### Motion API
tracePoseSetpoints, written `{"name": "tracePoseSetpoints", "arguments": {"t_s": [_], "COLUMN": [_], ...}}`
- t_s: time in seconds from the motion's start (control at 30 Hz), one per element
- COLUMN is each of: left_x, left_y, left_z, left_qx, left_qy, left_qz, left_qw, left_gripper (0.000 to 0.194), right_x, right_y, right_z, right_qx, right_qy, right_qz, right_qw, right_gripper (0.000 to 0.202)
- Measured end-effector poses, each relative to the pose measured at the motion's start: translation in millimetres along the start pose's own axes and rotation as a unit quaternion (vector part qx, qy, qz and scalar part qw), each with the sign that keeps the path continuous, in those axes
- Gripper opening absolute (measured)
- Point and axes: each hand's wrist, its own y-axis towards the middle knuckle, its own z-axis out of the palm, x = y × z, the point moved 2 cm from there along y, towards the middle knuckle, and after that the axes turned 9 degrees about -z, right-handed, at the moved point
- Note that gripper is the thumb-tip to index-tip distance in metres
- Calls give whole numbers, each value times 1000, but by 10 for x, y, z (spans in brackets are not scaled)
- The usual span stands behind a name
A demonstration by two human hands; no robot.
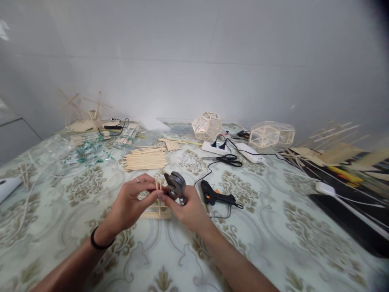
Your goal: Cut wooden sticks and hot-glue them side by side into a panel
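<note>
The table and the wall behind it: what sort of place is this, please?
Probably a craft corner, perhaps at home: a glue gun lies on the patterned tablecloth, thin wooden sticks are laid out, and geometric stick frames stand by the wall.

Sticks point(145, 158) lie mid-table point(164, 251), bags point(88, 152) left of them; a glue gun point(219, 196) lies to the right, scissors point(226, 159) behind it, then a power strip point(214, 147), with a windmill point(95, 117) at back left
</note>
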Motion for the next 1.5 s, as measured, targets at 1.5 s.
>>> {"name": "tracePoseSetpoints", "arguments": {"t_s": [1.5], "left_x": [136], "left_y": [-85], "left_z": [-84], "left_qx": [-43], "left_qy": [-149], "left_qz": [-143], "left_qw": [978], "left_gripper": [18], "right_x": [-62], "right_y": [-90], "right_z": [136], "right_qx": [70], "right_qy": [63], "right_qz": [175], "right_qw": [980], "right_gripper": [24]}}
